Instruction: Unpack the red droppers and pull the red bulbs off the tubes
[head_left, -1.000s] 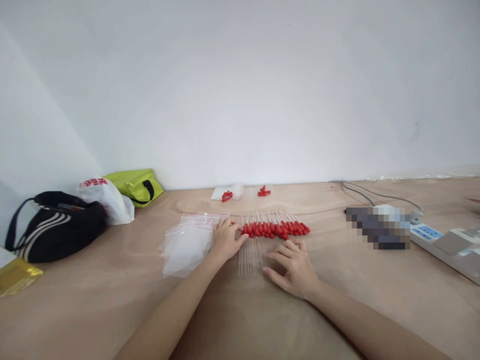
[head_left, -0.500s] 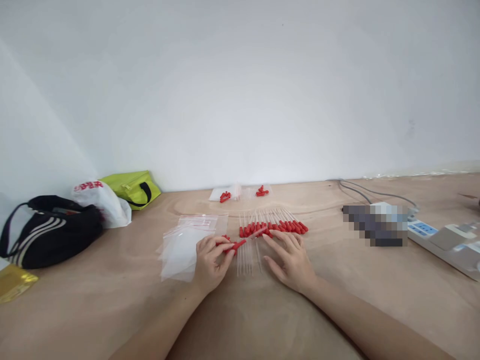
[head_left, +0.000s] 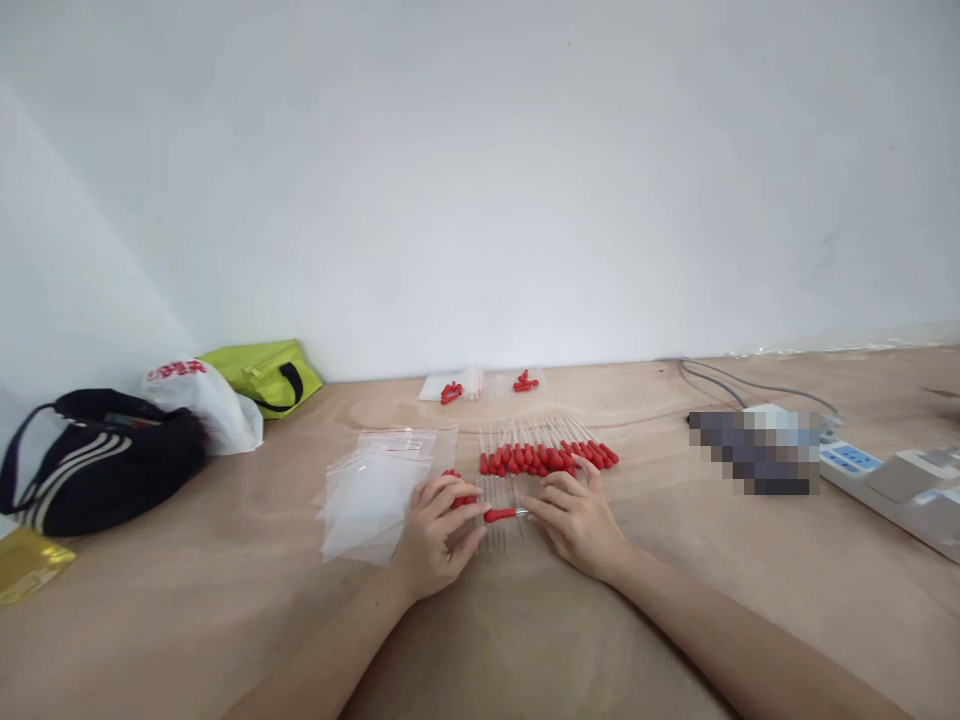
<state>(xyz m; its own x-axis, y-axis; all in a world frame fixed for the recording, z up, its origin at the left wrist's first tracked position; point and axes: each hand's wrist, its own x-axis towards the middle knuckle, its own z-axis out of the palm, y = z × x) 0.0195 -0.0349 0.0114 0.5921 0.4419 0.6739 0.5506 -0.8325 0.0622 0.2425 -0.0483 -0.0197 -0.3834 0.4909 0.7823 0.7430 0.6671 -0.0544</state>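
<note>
My left hand [head_left: 442, 530] pinches a red rubber bulb [head_left: 499, 515] between thumb and fingertips. The bulb lies level, its right end against or over the end of a clear glass dropper tube [head_left: 521, 512]. My right hand [head_left: 579, 525] closes on that tube, and its fingers hide most of it. Loose red bulbs [head_left: 461, 498] lie partly hidden behind my left fingers. Between my hands, several bare glass tubes [head_left: 495, 540] lie on the table. Just beyond, a row of droppers with red bulbs [head_left: 547, 458] has the glass ends pointing to the wall.
Clear zip bags [head_left: 375, 505] lie left of my hands on the wooden table [head_left: 480, 640]. Near the wall are bags with red bulbs [head_left: 451, 393]. A black bag [head_left: 112, 470], white bag [head_left: 206, 405] and green bag [head_left: 262, 375] stand left; a power strip [head_left: 885, 490] lies right.
Both hands have come nearer my body, away from the dropper row. The bulb, tilted before, is now level and meets the tube end. My right fingers have closed more.
</note>
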